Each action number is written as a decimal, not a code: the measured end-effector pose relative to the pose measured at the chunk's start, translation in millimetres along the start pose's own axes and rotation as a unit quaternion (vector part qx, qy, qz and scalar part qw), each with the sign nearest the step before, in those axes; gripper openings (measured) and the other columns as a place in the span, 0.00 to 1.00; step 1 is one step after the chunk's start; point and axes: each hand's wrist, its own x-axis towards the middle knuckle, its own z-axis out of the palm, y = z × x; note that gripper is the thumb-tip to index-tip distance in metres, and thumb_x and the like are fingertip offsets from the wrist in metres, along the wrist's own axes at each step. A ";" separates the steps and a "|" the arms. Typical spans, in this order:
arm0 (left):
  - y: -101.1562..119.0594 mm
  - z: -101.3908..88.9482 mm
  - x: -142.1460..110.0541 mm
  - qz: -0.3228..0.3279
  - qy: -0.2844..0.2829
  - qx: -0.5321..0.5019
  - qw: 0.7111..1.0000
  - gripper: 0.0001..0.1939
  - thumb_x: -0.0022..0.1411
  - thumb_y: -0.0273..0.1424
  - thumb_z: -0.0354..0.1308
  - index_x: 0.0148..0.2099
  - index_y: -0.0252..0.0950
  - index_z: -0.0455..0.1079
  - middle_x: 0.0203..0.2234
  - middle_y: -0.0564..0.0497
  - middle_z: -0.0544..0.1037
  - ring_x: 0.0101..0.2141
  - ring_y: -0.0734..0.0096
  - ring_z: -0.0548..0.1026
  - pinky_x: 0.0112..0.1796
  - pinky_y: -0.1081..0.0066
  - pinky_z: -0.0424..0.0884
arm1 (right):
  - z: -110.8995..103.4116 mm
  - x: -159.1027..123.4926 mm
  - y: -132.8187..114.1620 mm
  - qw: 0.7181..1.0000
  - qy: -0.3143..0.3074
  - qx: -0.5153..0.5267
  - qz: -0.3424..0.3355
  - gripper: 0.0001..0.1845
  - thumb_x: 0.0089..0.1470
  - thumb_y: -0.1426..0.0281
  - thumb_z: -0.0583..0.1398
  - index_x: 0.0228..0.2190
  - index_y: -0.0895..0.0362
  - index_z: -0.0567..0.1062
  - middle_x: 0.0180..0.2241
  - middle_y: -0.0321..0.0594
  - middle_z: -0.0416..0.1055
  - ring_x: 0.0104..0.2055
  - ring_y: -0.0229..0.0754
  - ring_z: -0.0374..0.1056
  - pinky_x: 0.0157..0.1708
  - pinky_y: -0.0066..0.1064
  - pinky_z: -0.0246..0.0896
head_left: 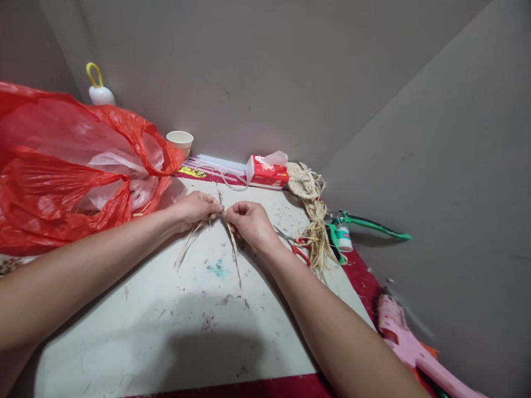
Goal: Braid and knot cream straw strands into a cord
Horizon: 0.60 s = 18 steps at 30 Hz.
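Thin, pale tan raffia-like strands (233, 253) pass between my two hands over the white board (136, 326). My left hand (197, 209) pinches them at its fingertips, and loose ends hang below it. Close beside it, my right hand (248, 221) is closed in a pinch on the same strands, its fingertips nearly touching the left ones. One short end sticks up above the fingers. The exact point where the strands meet or cross is hidden by my fingertips.
A red plastic bag (62, 193) fills the left. Behind stand a paper cup (180, 141) and tissue pack (269, 170). To the right lie a raffia bundle (317, 232), red-handled scissors (301, 250), green-handled pruners (373, 224) and a pink glue gun (415, 348). Grey walls enclose the table.
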 end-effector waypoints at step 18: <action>-10.3 -0.8 7.0 0.050 -0.014 -0.028 0.998 0.09 0.53 0.26 0.57 0.22 0.33 0.64 0.12 0.58 0.63 0.14 0.84 0.57 0.19 0.77 0.50 | -13.1 7.8 -13.7 0.950 -0.197 0.180 0.161 0.07 0.43 0.73 0.60 0.19 0.61 0.67 0.17 0.31 0.61 0.13 0.24 0.46 0.10 0.18 0.32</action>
